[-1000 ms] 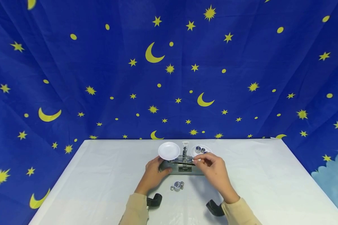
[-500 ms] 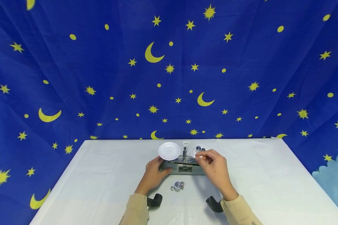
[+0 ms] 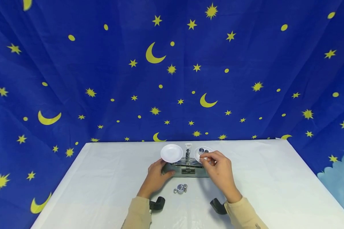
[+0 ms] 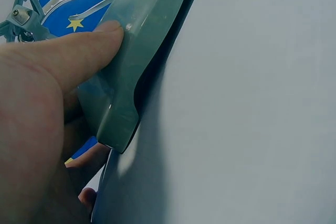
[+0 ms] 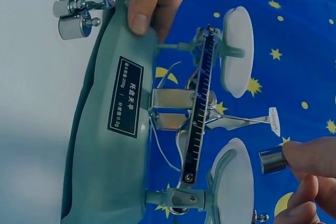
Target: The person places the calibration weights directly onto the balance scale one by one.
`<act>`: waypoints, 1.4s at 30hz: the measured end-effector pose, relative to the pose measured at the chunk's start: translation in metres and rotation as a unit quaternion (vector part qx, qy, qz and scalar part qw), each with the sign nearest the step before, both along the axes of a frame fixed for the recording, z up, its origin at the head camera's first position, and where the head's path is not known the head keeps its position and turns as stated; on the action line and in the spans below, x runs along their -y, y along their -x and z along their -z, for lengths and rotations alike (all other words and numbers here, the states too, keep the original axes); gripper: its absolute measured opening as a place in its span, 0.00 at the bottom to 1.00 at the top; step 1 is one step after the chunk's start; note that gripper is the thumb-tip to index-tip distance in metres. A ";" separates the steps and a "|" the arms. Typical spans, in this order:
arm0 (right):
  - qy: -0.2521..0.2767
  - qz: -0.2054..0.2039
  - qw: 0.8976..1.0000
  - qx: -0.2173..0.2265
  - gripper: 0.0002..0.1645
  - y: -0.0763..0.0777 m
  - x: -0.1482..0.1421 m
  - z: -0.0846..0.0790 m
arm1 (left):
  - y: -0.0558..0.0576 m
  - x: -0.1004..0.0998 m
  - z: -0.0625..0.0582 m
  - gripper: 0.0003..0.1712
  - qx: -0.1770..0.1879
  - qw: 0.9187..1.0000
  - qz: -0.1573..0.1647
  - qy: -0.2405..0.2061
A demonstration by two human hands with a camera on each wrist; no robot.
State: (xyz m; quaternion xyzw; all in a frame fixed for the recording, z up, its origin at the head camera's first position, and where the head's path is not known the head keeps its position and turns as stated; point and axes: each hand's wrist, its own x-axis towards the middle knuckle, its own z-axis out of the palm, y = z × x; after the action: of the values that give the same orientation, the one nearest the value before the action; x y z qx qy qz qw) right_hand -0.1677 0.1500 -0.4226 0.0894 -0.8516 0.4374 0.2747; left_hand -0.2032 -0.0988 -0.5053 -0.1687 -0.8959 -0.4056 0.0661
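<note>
Nearest the person, a cluster of metal weights (image 3: pixel 180 189) stands on the tabletop (image 3: pixel 103 190). Beyond it, the left hand (image 3: pixel 156 176) grips one end of the green balance (image 3: pixel 177 173), thumb on its front, other fingers partly hidden behind. The right hand (image 3: pixel 221 171) pinches a small metal cylinder (image 5: pixel 272 160), fingers narrow, just above the right pan (image 3: pixel 197 154), hiding part of that pan and its weights.

A dark blue cloth backdrop (image 3: pixel 120 79) with printed yellow stars (image 3: pixel 211 11) and yellow crescent moons (image 3: pixel 152 58) hangs behind the white table (image 3: pixel 103 184). At far right, a pale blue shape (image 3: pixel 342 181) has scalloped edge.
</note>
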 end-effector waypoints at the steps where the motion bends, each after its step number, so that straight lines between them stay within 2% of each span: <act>1: -0.001 0.001 1.000 -0.002 0.08 0.000 0.000 0.000 | 0.000 0.000 0.000 0.37 -0.001 1.000 0.000 0.000; 15: -0.002 0.023 1.000 -0.016 0.05 0.006 0.001 0.008 | 0.000 0.002 0.000 0.37 0.001 1.000 -0.002 -0.006; 27: -0.032 0.036 0.999 -0.022 0.04 0.007 -0.001 0.013 | -0.001 0.001 0.002 0.37 0.002 1.000 -0.003 -0.003; 42: -0.041 0.045 0.997 -0.038 0.04 0.009 -0.003 0.017 | 0.001 0.000 0.001 0.39 0.007 1.000 0.001 -0.005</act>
State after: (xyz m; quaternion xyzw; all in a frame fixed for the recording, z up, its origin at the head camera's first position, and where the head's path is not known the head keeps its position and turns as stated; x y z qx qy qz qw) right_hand -0.1768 0.1532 -0.4397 0.0790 -0.8606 0.3861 0.3227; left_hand -0.2044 -0.0986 -0.5059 -0.1662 -0.8943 -0.4110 0.0606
